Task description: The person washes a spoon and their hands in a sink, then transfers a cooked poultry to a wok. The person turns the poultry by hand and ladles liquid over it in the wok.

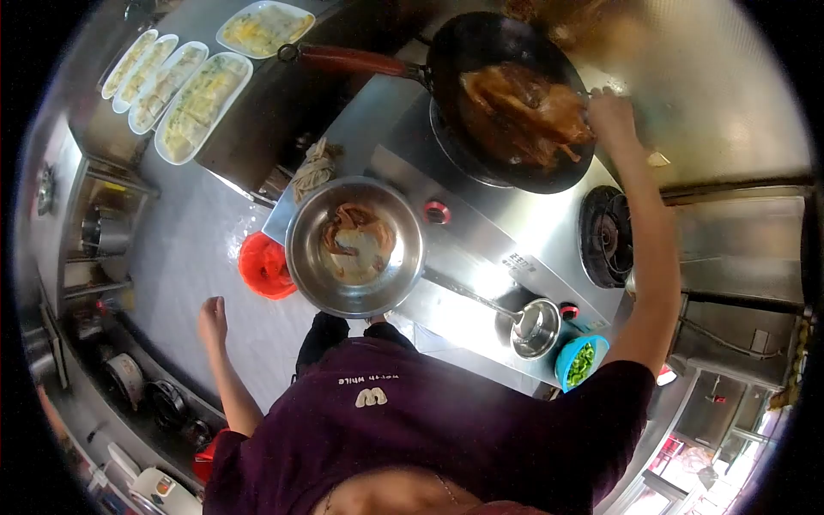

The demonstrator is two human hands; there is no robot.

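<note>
A black wok (506, 43) with a red-brown handle sits on the stove at the top. In it lies a browned whole bird (524, 103) in dark sauce. My right hand (611, 116) is at the wok's right edge, fingers closed near the bird; what they grip there is too small to make out. My left hand (212, 319) hangs at the left above the floor, fingers drawn together, touching nothing. Between my hands, a steel bowl (309, 249) at the counter's front edge holds some brown pieces and a little liquid.
A ladle (481, 302) rests in a small steel pot (536, 343), beside a blue bowl (562, 365) of chopped greens. An unused burner (606, 236) is at the right. A red bucket (266, 266) stands at the left. Several plates of food (202, 107) are at upper left.
</note>
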